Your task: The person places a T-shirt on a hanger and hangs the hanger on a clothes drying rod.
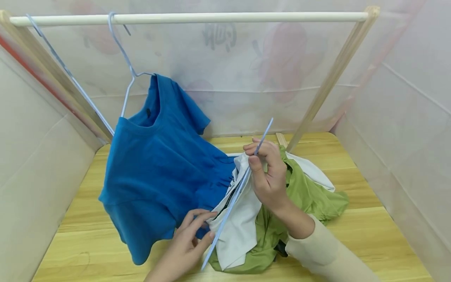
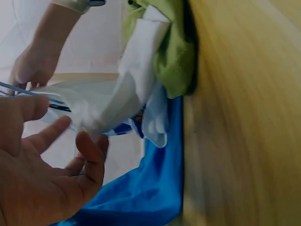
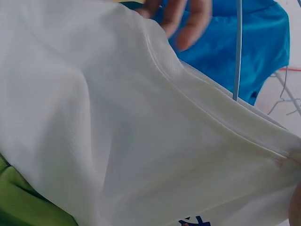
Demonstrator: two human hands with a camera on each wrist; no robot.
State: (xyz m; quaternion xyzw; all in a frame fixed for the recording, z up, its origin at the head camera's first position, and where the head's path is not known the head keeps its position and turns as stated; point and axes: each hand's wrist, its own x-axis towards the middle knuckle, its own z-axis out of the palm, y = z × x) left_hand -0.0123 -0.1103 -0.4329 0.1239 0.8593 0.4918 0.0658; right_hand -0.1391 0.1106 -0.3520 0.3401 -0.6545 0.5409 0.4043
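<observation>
My right hand point(image 1: 269, 172) pinches the edge of a white garment point(image 1: 241, 231), with a light-blue clothes hanger point(image 1: 229, 211) running between its thumb and fingers. The hanger slants along the garment's opening; its upper tip sticks out beyond that hand. My left hand point(image 1: 188, 241) touches the near end of the opening with loosely bent fingers, the thumb beside the hanger's lower end. In the left wrist view its thumb and fingers point(image 2: 91, 150) stand apart at the white cloth's edge. The right wrist view shows the white garment point(image 3: 117, 108) stretched toward the right hand's fingertips.
A blue T-shirt point(image 1: 151, 168) hangs on a hanger from the white rail point(image 1: 239, 17), left of my hands. Another hanger point(image 1: 70, 74) is at the far left. A green garment point(image 1: 313, 196) lies crumpled on the wooden table point(image 1: 370, 235). Wooden posts point(image 1: 327, 86) carry the rail.
</observation>
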